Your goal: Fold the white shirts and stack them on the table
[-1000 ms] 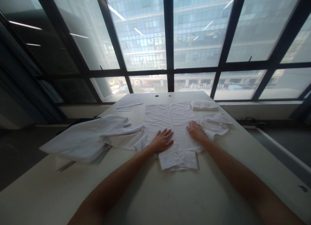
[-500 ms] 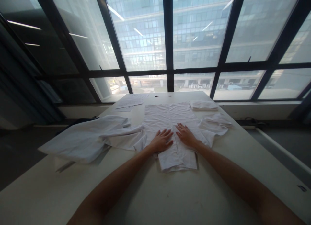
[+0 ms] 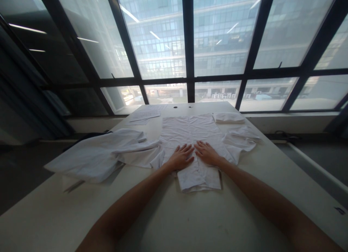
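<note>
A white shirt [image 3: 190,132] lies spread flat down the middle of the pale table [image 3: 174,219], its collar end toward me. My left hand [image 3: 181,157] rests palm down on the shirt with fingers stretched out. My right hand [image 3: 206,152] lies flat beside it, fingers apart, the two hands almost touching at the shirt's centre line. Neither hand holds anything. The shirt's right sleeve [image 3: 239,141] is bunched out to the right.
A rumpled pile of white garments [image 3: 103,154] lies on the left, overhanging the table's left edge. A folded white cloth [image 3: 228,117] sits at the far right, papers [image 3: 145,115] at the far left. Large windows stand behind the table.
My right hand has slid left across the shirt, from near the right sleeve to the centre beside my left hand. My left hand has stayed where it was.
</note>
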`<state>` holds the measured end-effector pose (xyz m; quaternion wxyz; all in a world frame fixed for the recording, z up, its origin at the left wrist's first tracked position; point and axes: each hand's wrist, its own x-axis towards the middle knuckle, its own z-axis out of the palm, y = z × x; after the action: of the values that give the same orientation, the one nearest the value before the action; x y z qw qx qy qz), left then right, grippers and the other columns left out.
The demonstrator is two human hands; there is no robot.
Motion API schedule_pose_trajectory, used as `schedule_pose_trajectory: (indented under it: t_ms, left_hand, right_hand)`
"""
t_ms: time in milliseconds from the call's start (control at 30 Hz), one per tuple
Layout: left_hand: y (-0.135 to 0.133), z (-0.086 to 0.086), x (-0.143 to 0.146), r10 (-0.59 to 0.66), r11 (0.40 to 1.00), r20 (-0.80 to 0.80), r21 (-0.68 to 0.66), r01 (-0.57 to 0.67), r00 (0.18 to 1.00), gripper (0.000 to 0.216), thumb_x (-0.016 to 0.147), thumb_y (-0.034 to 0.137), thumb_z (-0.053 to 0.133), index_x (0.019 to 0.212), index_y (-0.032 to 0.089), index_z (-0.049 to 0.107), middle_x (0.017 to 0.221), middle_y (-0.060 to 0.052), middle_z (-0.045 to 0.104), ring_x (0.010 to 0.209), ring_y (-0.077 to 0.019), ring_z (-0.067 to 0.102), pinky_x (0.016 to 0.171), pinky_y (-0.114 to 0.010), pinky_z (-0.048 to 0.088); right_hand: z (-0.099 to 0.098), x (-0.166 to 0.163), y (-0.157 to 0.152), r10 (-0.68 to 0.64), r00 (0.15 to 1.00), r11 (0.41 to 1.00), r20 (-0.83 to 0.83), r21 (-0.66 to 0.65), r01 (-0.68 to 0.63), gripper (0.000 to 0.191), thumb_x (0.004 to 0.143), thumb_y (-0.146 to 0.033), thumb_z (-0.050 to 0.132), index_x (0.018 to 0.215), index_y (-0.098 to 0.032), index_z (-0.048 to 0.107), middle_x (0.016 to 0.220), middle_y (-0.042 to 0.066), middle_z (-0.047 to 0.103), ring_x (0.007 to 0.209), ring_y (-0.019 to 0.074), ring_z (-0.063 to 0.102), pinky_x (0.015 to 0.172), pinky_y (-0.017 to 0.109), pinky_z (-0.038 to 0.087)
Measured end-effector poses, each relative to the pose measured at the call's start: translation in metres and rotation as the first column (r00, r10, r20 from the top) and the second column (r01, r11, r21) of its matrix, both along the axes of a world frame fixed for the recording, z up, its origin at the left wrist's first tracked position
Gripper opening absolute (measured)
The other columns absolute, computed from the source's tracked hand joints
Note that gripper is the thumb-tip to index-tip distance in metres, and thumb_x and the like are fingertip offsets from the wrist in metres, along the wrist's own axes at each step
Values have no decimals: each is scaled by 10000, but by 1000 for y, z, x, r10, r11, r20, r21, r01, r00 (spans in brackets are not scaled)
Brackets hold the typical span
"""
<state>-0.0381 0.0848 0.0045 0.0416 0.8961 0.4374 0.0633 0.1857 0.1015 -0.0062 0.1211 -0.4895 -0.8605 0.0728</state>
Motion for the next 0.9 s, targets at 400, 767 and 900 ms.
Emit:
schedule_pose_trajectory:
  t_ms: [400,767,900]
  left_hand:
    - [30,6,-49,224,975,-86,20,-223,971,571,1072,463,300,1599,245,333,1676,-126,269,1553,-324,213,1211,-579,237]
    - [38,2,-65,318,946,-65,85,-313,946,557,1072,448,323,1572,209,381,1640,-152,345,1530,-332,276,1207,-538,258]
    - [37,3,-64,311,949,-84,71,-306,947,566,1068,473,311,1587,252,358,1661,-153,294,1532,-355,263,1188,-587,260]
  right_hand:
    - [2,2,-1,2,1000,1000,8,-10,-2,566,1045,-392,369,1571,-184,395,1662,138,298,1542,284,242,1223,521,199]
    - [2,1,-2,-1,1000,1000,-11,-9,1,577,1037,-384,371,1573,-171,392,1656,139,310,1540,277,254,1227,512,201]
    - [1,1,-1,-13,1000,1000,-6,-11,13,602,1033,-391,370,1584,-147,367,1656,148,303,1542,276,248,1229,511,202]
